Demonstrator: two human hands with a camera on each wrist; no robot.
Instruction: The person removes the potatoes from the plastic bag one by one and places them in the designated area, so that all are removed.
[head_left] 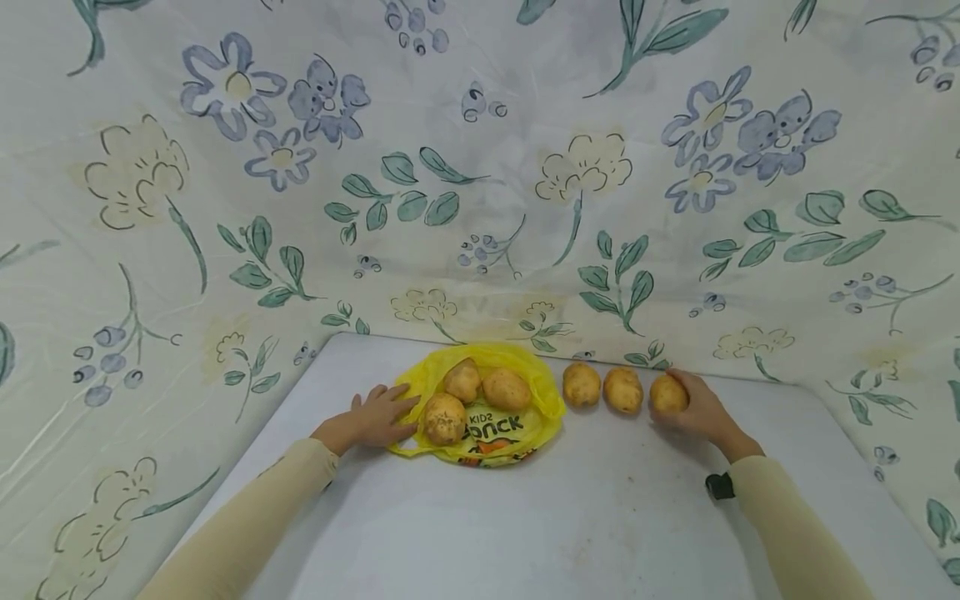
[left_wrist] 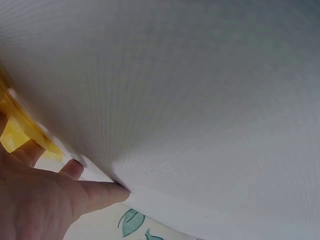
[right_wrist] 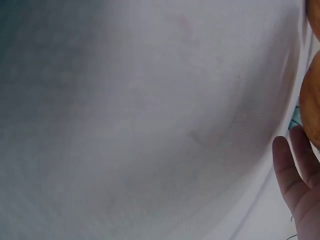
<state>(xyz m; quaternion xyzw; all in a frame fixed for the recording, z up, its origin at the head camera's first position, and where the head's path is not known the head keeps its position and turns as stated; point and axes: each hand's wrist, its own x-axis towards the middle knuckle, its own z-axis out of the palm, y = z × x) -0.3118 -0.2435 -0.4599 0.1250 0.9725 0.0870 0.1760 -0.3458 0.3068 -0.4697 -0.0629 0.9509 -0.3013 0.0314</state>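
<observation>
My left hand point(head_left: 378, 414) rests on the table at the left edge of a yellow plastic bag point(head_left: 543, 417), its fingers spread and touching the plastic. Three potatoes lie on the bag: a front one point(head_left: 444, 419), a back one point(head_left: 462, 381) and a right one point(head_left: 507, 390). To the right of the bag, two potatoes sit side by side, one point(head_left: 582, 385) and another point(head_left: 622, 390). At the row's right end my right hand point(head_left: 701, 410) holds a third potato point(head_left: 666, 394) between thumb and fingers. Part of that potato is hidden by the hand.
The white table point(head_left: 525, 525) has small dirt specks on its surface. Floral-patterned sheeting point(head_left: 510, 225) hangs close behind the table's back edge. A small black object point(head_left: 720, 486) shows by the right sleeve.
</observation>
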